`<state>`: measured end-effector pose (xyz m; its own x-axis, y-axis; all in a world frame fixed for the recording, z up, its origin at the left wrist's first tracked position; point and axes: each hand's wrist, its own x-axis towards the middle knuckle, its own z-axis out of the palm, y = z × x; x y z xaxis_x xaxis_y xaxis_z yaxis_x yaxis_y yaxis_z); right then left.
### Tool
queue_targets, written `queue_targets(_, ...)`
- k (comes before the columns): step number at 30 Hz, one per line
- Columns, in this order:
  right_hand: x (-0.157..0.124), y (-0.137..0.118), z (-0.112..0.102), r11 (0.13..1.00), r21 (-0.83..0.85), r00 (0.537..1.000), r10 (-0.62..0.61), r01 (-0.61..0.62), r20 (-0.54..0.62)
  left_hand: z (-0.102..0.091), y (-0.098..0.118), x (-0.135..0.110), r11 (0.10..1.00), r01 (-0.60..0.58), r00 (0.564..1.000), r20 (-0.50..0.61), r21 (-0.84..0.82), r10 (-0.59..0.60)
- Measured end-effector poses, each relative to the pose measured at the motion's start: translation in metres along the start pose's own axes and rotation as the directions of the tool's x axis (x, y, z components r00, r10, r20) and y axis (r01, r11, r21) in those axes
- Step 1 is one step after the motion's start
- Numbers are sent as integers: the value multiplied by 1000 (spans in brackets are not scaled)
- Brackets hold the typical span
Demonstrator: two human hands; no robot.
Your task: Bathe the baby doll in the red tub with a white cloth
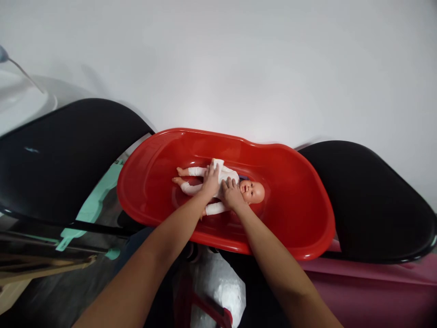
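Note:
A baby doll (253,190) in white clothes lies on its back in a red plastic tub (300,214), head to the right. My left hand (210,181) rests on the doll's belly, fingers pressing a small white cloth (217,163) against its far side. My right hand (232,193) lies on the doll's chest just beside the head, fingers bent down onto the clothing. Both forearms reach in from the bottom of the view.
The tub sits across two black chair seats, one at the left (61,155) and one at the right (375,200). A white wall is behind. A white bag (218,287) lies below the tub, and a mint-green object (95,200) is at the left.

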<state>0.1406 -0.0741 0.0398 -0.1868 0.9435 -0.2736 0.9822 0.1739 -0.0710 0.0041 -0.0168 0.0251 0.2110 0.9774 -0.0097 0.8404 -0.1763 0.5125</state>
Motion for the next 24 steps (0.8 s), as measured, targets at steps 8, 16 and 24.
queue_targets(8,3,2,5,1000,-2,1000,-20,20,-6,16,9,-32,971,-153,979,163,182,124)
queue_targets(16,6,6,12,998,36,998,-45,46,-52,15,5,-22,930,-190,978,143,315,151)
queue_targets(24,3,3,5,999,53,1000,-6,6,-15,27,-4,-21,885,-320,943,205,339,262)
